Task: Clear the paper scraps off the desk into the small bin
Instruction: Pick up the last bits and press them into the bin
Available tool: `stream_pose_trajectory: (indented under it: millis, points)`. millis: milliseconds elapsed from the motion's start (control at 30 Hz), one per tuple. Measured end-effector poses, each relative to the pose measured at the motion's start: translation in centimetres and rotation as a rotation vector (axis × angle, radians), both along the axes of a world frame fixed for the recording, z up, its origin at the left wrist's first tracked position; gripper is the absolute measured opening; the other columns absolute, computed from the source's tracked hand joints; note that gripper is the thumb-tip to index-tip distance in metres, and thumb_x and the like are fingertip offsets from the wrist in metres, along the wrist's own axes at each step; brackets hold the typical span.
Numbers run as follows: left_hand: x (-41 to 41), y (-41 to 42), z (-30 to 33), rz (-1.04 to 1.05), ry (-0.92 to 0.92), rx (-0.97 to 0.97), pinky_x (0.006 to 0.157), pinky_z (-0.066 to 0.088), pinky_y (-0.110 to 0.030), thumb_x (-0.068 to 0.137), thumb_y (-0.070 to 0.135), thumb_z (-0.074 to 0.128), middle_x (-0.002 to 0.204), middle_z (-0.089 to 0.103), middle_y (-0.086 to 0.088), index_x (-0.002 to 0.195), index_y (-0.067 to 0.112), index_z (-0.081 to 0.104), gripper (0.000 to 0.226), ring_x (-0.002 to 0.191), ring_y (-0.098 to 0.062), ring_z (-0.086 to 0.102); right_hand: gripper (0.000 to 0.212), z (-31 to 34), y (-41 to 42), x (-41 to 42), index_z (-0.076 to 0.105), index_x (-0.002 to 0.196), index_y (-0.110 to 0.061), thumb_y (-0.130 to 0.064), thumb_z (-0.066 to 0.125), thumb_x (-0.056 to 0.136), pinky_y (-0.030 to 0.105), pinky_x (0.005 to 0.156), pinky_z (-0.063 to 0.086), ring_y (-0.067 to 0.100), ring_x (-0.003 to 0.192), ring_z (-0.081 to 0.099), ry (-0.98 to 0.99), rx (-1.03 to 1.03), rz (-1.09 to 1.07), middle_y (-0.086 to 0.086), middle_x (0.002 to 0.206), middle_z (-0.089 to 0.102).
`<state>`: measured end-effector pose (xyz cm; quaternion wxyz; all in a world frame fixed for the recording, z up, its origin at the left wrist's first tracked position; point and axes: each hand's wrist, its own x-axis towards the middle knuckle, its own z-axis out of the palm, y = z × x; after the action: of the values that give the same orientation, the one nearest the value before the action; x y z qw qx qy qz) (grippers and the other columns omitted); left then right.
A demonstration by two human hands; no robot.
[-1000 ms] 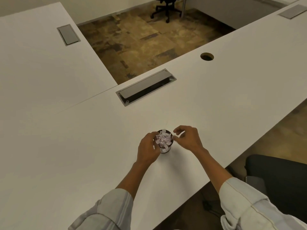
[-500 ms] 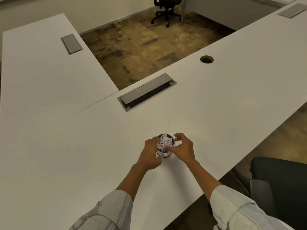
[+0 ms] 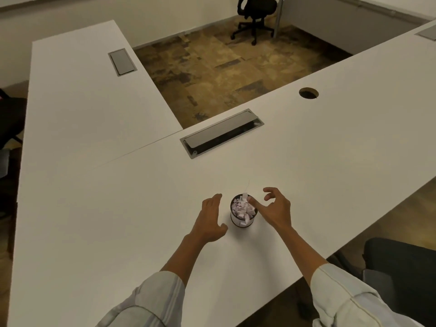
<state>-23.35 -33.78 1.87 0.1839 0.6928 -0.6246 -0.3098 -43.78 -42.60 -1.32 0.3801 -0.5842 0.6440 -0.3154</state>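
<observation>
White L-shaped worktop [image 3: 330, 161] fills most of the view, with a grey cable flap [image 3: 221, 133] and a round grommet hole [image 3: 308, 93] set into it, mottled brown floor [image 3: 212, 74] and a black office chair [image 3: 257, 10] beyond. Your small bin [image 3: 243, 214] sits near the front edge, heaped with paper scraps [image 3: 243, 206]. Your left hand [image 3: 211, 220] and right hand [image 3: 274, 208] flank it, each grip spread apart and holding nothing.

Dim warm light, soft focus (edges bowed)
</observation>
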Motion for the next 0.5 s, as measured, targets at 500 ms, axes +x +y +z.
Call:
stream_pose_trajectory:
  millis: [500]
  points:
    - [8.5, 9.0, -0.7, 0.243, -0.006, 0.037, 0.099, 0.026, -0.019, 0.079, 0.013, 0.062, 0.148, 0.032, -0.002, 0.146, 0.015, 0.022, 0.078, 0.138, -0.017, 0.022, 0.034, -0.6, 4.7, -1.4, 0.068, 0.090, -0.034, -0.039, 0.086, 0.061, 0.023, 0.041, 0.043, 0.015, 0.054, 0.064, 0.647, -0.509, 0.672, -0.014, 0.094, 0.066]
